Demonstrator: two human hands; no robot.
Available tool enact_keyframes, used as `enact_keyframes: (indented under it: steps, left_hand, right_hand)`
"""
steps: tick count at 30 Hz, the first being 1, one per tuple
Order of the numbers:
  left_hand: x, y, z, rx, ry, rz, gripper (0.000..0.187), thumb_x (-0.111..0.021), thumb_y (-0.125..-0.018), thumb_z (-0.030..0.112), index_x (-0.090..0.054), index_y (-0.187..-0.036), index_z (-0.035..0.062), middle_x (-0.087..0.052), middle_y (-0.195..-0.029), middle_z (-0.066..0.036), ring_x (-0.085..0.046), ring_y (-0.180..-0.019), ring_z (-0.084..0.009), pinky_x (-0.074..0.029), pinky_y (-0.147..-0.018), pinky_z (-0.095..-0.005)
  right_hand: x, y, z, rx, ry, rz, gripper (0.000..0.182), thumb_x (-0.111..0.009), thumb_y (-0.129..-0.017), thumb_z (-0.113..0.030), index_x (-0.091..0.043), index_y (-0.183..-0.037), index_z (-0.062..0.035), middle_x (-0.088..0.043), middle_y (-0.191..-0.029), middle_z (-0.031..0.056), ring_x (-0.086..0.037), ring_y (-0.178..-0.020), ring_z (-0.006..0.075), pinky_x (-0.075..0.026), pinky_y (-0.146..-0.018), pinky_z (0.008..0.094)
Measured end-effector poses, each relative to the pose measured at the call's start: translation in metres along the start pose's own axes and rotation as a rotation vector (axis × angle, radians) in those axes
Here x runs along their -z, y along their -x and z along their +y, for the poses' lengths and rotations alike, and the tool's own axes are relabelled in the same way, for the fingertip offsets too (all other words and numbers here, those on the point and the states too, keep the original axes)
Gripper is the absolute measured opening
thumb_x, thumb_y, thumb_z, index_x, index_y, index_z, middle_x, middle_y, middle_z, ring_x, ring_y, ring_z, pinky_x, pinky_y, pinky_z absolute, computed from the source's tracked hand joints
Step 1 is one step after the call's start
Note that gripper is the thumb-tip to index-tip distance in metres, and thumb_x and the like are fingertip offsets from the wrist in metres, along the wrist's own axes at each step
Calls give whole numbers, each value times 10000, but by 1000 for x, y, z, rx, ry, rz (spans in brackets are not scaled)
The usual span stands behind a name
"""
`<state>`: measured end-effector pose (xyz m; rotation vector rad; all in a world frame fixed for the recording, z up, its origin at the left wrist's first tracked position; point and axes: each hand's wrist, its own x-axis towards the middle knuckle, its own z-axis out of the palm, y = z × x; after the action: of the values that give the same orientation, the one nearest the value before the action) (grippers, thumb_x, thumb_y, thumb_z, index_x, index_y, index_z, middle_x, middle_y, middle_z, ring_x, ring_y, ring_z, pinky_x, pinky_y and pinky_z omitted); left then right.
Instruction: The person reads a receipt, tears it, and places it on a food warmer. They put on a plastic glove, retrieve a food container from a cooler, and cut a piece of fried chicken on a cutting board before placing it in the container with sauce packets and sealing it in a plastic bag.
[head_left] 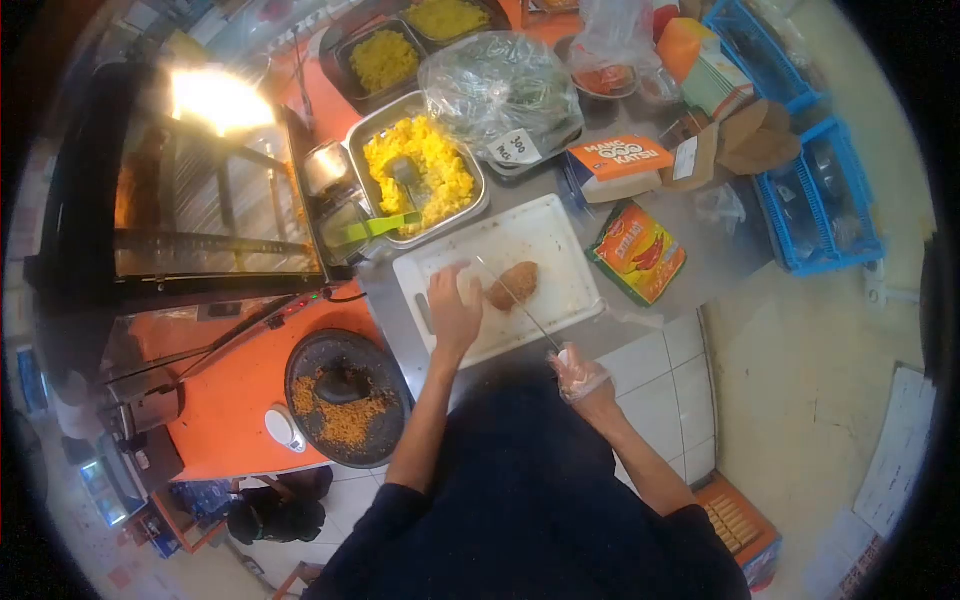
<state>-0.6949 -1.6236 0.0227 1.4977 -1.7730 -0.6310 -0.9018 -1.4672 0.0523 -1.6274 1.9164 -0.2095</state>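
Observation:
On the white cutting board (440,272) lies a brown breaded fried cutlet (513,287). A knife (522,308) with a long thin blade slants across the cutlet, its tip toward the back left. My right hand (582,378), in a clear plastic glove, is closed around the knife's handle at the board's front right edge. My left hand (455,308) rests over the left part of the board, fingers stretched forward just left of the cutlet. Whether its fingertips touch the cutlet is hard to tell.
Behind the board stand a tray of yellow scrambled egg (437,160) and a bagged bundle of greens (500,95). To the right lie a chili sauce pouch (640,252), a printed food box (620,165) and blue baskets (825,200). A stone mortar (345,440) and a lit display warmer (210,200) are left.

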Motion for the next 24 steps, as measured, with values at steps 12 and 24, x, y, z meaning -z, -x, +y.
enact_keyframes:
  steps: [12, 24]
  left_hand:
    - [-90, -102, -13, -310, 173, -398, 148, -638, -902, 146, -624, -1016, 53, -602, -870, -104, -574, -873, -290, -471, -764, -379]
    - [-96, -127, 23, -331, 253, -426, 178, -655, -916, 166, -637, -1053, 55, -603, -814, -102, -563, -728, -230, -478, -679, -344]
  right_hand:
    - [-33, -23, 20, -90, 4, -120, 361, -478, -1010, -392, -450, -1066, -36, -647, -739, 245, -648, -699, 448, -500, -613, 546]
    - [46, -12, -18, -204, -104, -109, 374, -494, -1000, -429, -493, -1044, -58, -658, -759, 245, -643, -735, 468, -501, -650, 554]
